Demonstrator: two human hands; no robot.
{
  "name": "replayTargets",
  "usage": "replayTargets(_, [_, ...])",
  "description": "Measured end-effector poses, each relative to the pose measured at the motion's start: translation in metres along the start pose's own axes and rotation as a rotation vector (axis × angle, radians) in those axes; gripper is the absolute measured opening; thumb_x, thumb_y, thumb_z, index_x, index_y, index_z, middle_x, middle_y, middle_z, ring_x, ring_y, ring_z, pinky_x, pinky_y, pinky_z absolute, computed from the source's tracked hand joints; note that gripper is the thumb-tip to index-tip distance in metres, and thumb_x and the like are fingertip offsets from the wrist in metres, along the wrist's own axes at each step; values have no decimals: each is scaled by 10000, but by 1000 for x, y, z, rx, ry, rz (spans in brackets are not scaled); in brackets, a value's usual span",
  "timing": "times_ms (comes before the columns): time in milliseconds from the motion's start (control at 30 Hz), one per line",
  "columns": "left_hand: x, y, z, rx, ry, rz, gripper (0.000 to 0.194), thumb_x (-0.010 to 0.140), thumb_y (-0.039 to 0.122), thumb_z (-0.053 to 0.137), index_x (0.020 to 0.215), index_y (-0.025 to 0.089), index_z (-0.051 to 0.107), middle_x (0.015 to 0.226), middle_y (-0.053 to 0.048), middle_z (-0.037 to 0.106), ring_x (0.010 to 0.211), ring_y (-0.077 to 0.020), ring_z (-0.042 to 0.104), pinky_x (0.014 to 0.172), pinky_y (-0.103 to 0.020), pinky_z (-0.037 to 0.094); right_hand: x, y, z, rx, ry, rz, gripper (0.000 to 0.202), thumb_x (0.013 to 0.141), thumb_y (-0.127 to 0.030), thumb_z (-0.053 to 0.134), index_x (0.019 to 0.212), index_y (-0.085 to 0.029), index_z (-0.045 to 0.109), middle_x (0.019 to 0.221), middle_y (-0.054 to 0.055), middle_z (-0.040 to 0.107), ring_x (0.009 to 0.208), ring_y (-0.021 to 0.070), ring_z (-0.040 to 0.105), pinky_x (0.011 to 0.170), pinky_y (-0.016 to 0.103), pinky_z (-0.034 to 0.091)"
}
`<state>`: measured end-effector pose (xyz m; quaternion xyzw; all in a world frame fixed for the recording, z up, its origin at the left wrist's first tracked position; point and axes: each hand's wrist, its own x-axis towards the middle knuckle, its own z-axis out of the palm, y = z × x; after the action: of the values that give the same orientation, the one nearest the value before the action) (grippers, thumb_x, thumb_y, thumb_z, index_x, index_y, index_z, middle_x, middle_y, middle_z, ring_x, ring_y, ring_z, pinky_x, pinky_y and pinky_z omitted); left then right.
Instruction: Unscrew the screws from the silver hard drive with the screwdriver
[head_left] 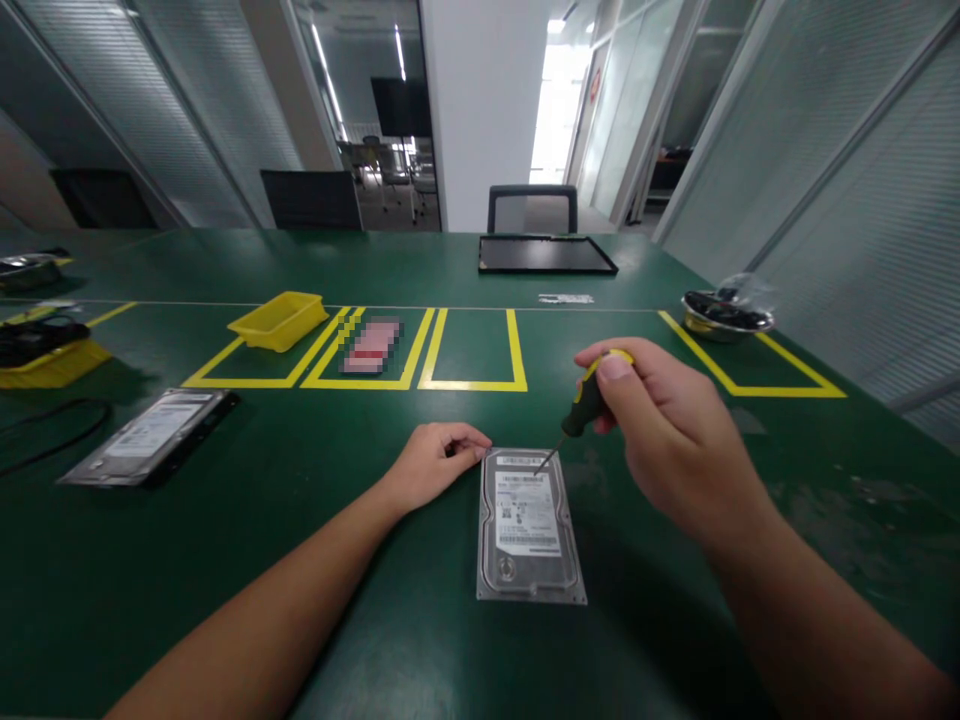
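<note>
A silver hard drive (525, 530) with a white label lies flat on the green table (390, 620), in front of me. My left hand (442, 460) rests at its upper left corner, fingers curled and fingertips touching the edge; whether they pinch anything small is hidden. In my right hand (652, 420) is a screwdriver (585, 403) with a dark green and yellow handle. Its thin shaft slants down to the left, and the tip is over the upper part of the drive's label. Whether the tip touches the surface is unclear.
Another hard drive (154, 435) lies at the left, near a black cable and a loaded yellow bin (56, 365). Behind are a yellow tray (277, 320), a blurred pink item (373, 346), a flat black panel (546, 255) and a metal bowl (726, 315) at the right.
</note>
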<state>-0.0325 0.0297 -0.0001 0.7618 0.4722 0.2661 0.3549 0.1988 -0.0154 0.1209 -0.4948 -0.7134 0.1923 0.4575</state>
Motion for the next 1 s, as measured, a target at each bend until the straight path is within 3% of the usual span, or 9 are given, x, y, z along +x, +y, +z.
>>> replayTargets(100, [0,0,0,-19,-4,-13,213,872,286,597,1000,188,736,852,-20,726,731,-151,609,670,-259,443,9,-16,-6,-185,-55,-82,290,982,-393,445,943,-181,638,770,13,629,684,127,577,626,264,401])
replayTargets(200, [0,0,0,-51,-6,-23,224,856,306,619,995,174,736,818,-20,717,698,-143,592,639,-248,431,15,-28,-8,-321,-21,-175,272,956,-386,493,911,-171,652,815,41,647,726,159,585,642,283,399])
replayTargets(367, [0,1,0,-48,10,-25,234,832,338,654,980,179,741,767,-15,692,671,-138,567,610,-241,411,18,-40,-11,-351,-6,-329,240,949,-365,506,960,-186,666,841,43,654,749,174,592,645,289,407])
replayTargets(533, [0,-1,0,-81,9,-26,215,824,326,666,962,178,738,764,-13,688,665,-131,564,605,-234,409,16,-41,-9,-327,0,-364,218,944,-352,520,1002,-192,657,875,48,661,757,173,603,664,294,428])
replayTargets(1000, [1,1,-1,-98,-7,-43,219,821,310,672,967,159,734,778,-15,696,661,-129,564,623,-240,419,19,-28,2,-248,-170,-309,152,931,-309,540,923,-206,651,856,17,663,739,150,580,650,271,398])
